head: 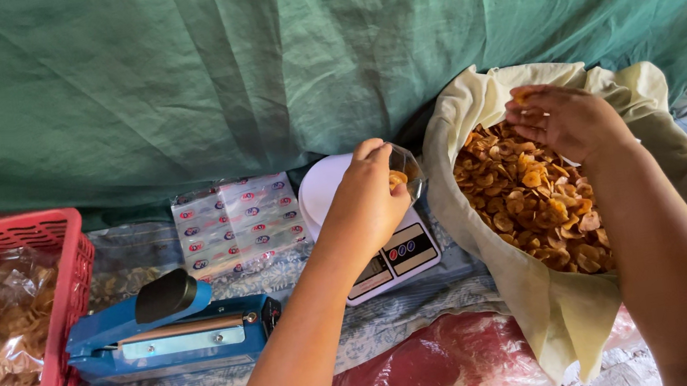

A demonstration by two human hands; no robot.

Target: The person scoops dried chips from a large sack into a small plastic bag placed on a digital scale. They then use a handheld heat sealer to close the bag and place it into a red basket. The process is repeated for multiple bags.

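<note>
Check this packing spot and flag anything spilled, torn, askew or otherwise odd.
Nothing stands out. The chips stay inside the cloth-lined sack, none spilled around it. The left hand holds a clear bag over the white scale; the right hand is over the chips. The blue sealer lies flat, undamaged.

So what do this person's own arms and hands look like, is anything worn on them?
Both are bare. The left hand and its forearm show no sleeve, glove, watch or bracelet, and no ring can be made out. The right hand is likewise uncovered, with a bare forearm right down to the picture's edge. Fingernails look short and unpainted, though they are small in this view.
</note>
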